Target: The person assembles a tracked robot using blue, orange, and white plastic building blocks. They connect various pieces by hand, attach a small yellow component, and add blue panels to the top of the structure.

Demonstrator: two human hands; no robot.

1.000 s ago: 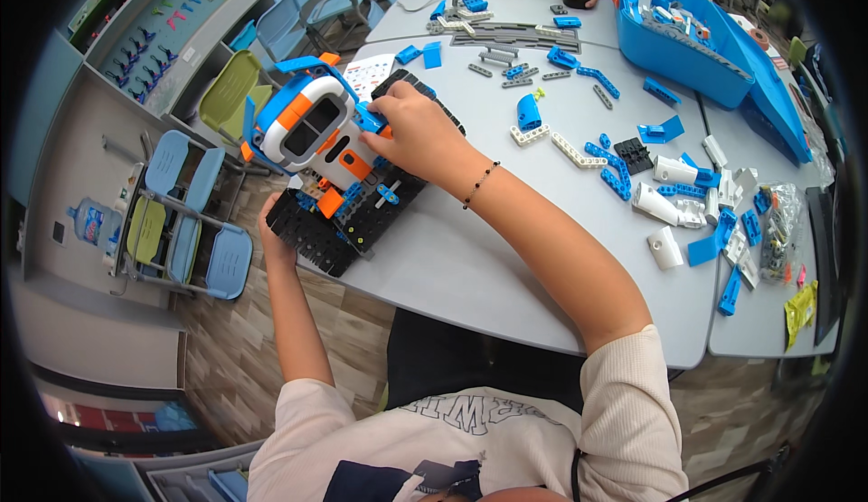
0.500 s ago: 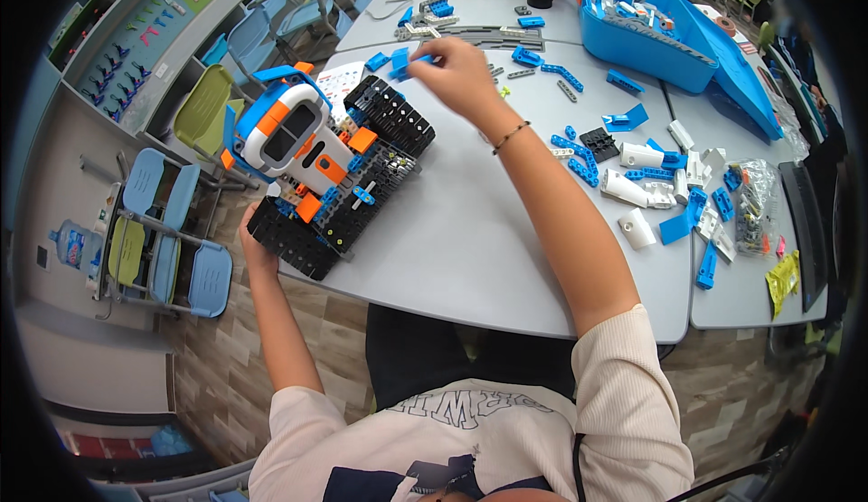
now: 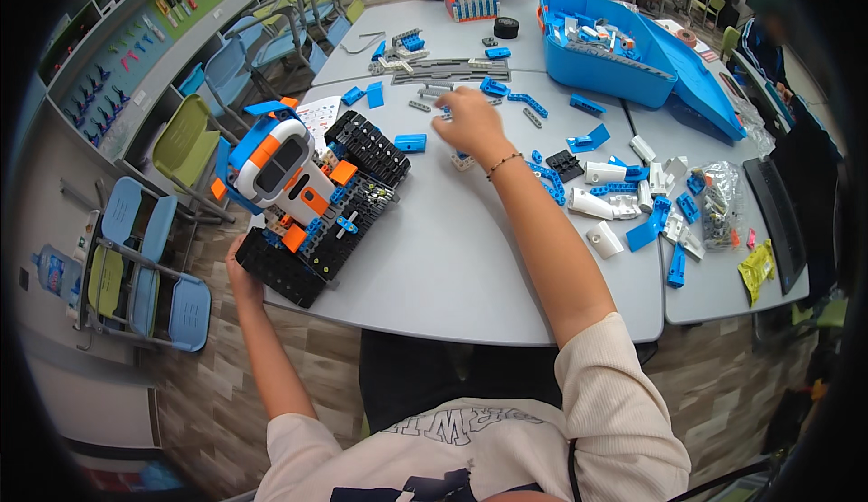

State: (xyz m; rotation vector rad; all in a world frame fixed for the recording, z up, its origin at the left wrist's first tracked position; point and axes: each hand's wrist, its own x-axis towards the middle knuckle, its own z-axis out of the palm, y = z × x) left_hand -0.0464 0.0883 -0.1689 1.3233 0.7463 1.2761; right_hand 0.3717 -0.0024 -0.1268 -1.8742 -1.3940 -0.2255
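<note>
A toy tracked robot (image 3: 287,163) with a white, orange and blue body and black treads stands at the table's left edge. My left hand (image 3: 242,274) is closed around the outer end of its near tread, most fingers hidden behind it. Over the table to the robot's right, my right hand (image 3: 475,127) is bent downward beside small grey beams (image 3: 438,92). Its fingertips are blurred, and whether they hold anything is unclear. A blue block (image 3: 410,143) lies between that hand and the far tread. A pale piece (image 3: 463,161) shows partly under the wrist.
White and blue panels (image 3: 597,204) lie at right, near a clear bag of small parts (image 3: 721,204) and a yellow packet (image 3: 756,272). A blue bin (image 3: 606,73) stands behind them. Grey track pieces (image 3: 452,71), a black wheel (image 3: 506,28) and a printed sheet (image 3: 318,118) are farther off.
My right hand has let go of the blue block, which now lies on the table, and moved right toward the grey beams. My left hand stays at the tread. The view has shifted.
</note>
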